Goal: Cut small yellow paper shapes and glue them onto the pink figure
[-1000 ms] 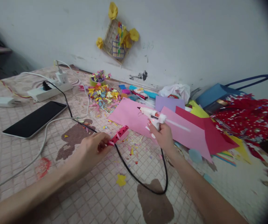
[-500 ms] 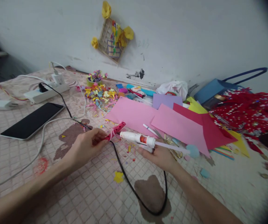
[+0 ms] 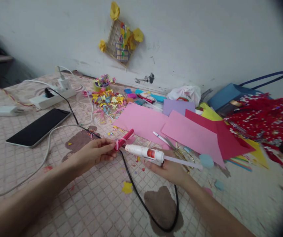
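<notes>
My left hand (image 3: 99, 152) pinches the lower end of a small red stick-like piece (image 3: 126, 137) with a pink strip wound round it. My right hand (image 3: 168, 168) is closed round a white hot glue gun (image 3: 141, 151), its nozzle pointing left towards the red piece; whether the tip touches it I cannot tell. A translucent glue stick (image 3: 180, 162) juts from the gun's rear. The gun's black cord (image 3: 136, 194) loops down over the table. Behind my right hand lie gold-handled scissors (image 3: 178, 150), partly hidden.
Pink paper sheets (image 3: 141, 120) and red paper (image 3: 230, 141) cover the table's middle and right. Paper scraps (image 3: 109, 98) are heaped at the back. A dark-screened phone (image 3: 39, 126) and a power strip (image 3: 50, 99) lie left. A red tinsel bundle (image 3: 259, 115) is at right.
The red piece has turned in my left hand: its dotted face no longer shows, and a plain side faces me. The view has shifted slightly; the glue gun stays close to the piece.
</notes>
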Available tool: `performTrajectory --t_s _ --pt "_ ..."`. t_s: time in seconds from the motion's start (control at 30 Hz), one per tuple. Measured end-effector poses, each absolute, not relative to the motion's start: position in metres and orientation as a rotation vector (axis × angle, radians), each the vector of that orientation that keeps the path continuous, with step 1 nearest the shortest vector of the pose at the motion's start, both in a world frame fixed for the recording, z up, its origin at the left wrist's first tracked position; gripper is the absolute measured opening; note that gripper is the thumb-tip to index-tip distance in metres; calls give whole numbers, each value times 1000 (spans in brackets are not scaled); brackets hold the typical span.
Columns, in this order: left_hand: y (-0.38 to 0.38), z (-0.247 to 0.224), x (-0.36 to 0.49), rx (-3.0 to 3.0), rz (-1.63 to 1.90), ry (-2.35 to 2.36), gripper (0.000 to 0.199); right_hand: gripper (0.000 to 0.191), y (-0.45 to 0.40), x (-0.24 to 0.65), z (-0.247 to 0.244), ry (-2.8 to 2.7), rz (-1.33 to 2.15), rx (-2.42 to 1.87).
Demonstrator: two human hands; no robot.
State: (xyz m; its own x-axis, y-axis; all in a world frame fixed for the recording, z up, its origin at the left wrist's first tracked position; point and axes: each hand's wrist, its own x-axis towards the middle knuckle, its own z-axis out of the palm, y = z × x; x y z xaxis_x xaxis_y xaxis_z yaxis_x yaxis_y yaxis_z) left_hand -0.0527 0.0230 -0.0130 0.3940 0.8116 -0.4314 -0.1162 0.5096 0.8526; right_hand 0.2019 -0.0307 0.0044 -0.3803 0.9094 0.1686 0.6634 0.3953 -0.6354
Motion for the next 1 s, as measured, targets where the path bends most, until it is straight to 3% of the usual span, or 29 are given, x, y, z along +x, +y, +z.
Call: performTrajectory --t_s 0.4,0.73,1.0 --pt "23 -10 -55 1196 573 1061 25 22 -29 207 -11 -2192 619 -1376" --pt "7 -8 -43 2294 773 1180 13 25 -28 208 -11 -1919 667 -1451" --pt "11 -19 -43 2087 758 1254 10 29 -25 210 -15 -1849 715 -1399"
